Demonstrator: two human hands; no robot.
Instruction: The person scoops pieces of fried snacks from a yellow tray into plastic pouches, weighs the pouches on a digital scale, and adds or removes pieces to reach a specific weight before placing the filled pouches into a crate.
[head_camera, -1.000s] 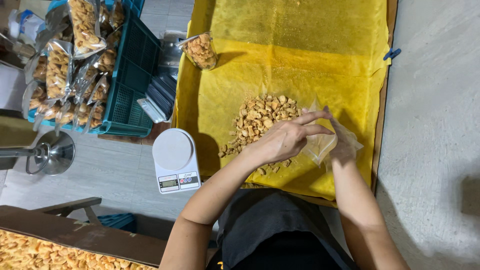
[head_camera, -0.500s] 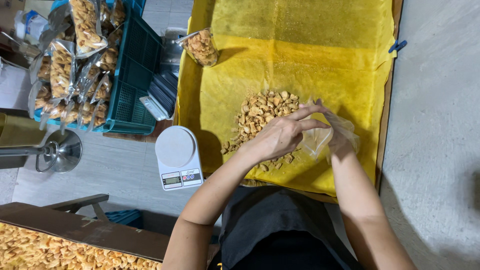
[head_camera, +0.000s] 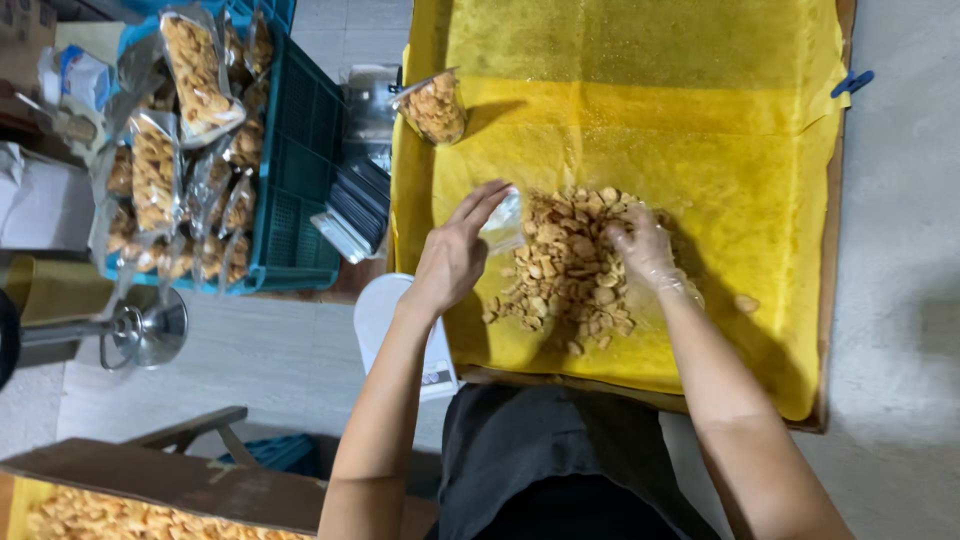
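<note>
Head view showed the left hand (head_camera: 455, 255) pinching a small clear bag (head_camera: 503, 222) at nine o'clock of the snack pile (head_camera: 570, 265). At three o'clock, the right hand (head_camera: 640, 245), in a clear glove, lay loosely open on the pile, gripping nothing.

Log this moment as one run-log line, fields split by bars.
left hand: holds small clear bag | right hand: gloved, on snack pile | surface: yellow-lined tray | nearby: filled bag, scale

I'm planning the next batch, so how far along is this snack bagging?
Done: many filled bags sit in the green crate, and one more bag stands on the yellow sheet. In hand: the left hand holds a clear bag beside the snack pile, with the gloved right hand on the pile. Left: that pile, plus a tray of snacks at the lower left.
</note>
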